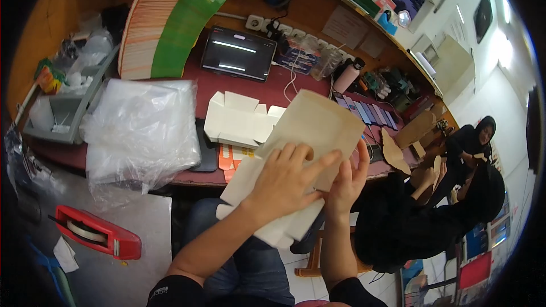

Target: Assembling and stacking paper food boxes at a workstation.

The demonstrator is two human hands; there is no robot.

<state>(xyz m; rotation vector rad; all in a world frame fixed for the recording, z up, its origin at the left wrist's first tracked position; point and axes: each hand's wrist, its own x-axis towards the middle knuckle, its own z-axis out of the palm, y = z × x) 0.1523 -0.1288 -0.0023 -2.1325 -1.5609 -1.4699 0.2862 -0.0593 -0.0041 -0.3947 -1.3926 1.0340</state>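
Above my lap I hold a partly folded carton (pixel 327 116), pale inside, with its flaps loose at the lower end. My left hand (pixel 287 179) lies against its inner face, some fingers curled and the index finger stretched toward the right wall. With my right hand (pixel 345 183) I grip the carton's right side; its fingers stand along the outer edge. Behind it on the table sits another unfolded white carton (pixel 236 119), its flaps up. Orange-and-white printed card (pixel 230 158) lies in front of that one, partly covered.
Plastic bags (pixel 142 128) pile up at the left, beside a grey tray (pixel 65 111). A tall stack of green-edged cartons (pixel 185 31) and a tablet (pixel 239 54) stand behind. A red tape dispenser (pixel 99 233) is lower left. Co-workers in black (pixel 409 224) sit at the right.
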